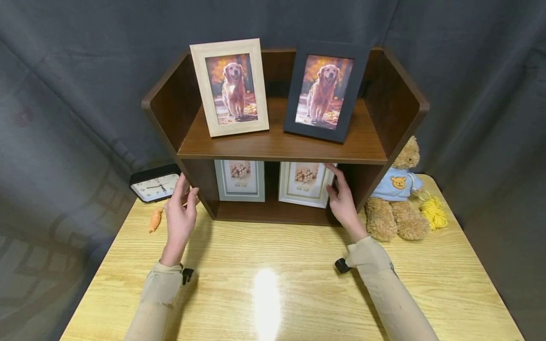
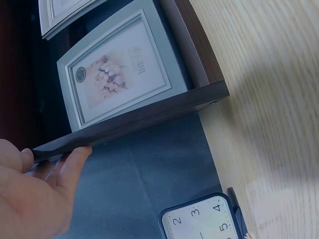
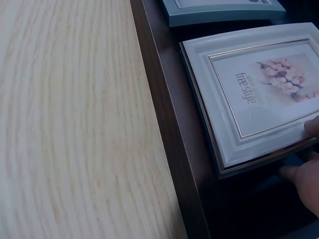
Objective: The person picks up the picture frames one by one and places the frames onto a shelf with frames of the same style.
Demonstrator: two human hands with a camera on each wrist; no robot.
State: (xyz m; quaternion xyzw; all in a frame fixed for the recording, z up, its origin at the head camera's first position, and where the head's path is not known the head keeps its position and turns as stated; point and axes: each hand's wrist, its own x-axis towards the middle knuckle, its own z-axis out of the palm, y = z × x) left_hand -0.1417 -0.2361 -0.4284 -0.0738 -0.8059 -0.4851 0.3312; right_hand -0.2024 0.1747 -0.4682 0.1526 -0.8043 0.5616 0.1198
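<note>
A white picture frame (image 1: 302, 183) with a gold inner line stands in the lower compartment of a dark brown shelf (image 1: 281, 150). My right hand (image 1: 342, 201) pinches its right edge; in the right wrist view one digit lies on the face and another is at the side. To its left stands a grey-green picture frame (image 2: 122, 69), apart from both hands. My left hand (image 1: 181, 218) grips the front edge of the shelf's left side panel (image 2: 134, 117), with digits on either side of it. Part of the right fingers is hidden under the upper board.
On the upper board stand a cream frame (image 1: 235, 129) and a black frame (image 1: 315, 134) with dog photos. A clock (image 1: 155, 184) and an orange carrot-like toy (image 1: 155, 220) lie left of the shelf. At right are a teddy bear (image 1: 396, 184) and yellow yarn (image 1: 433, 213).
</note>
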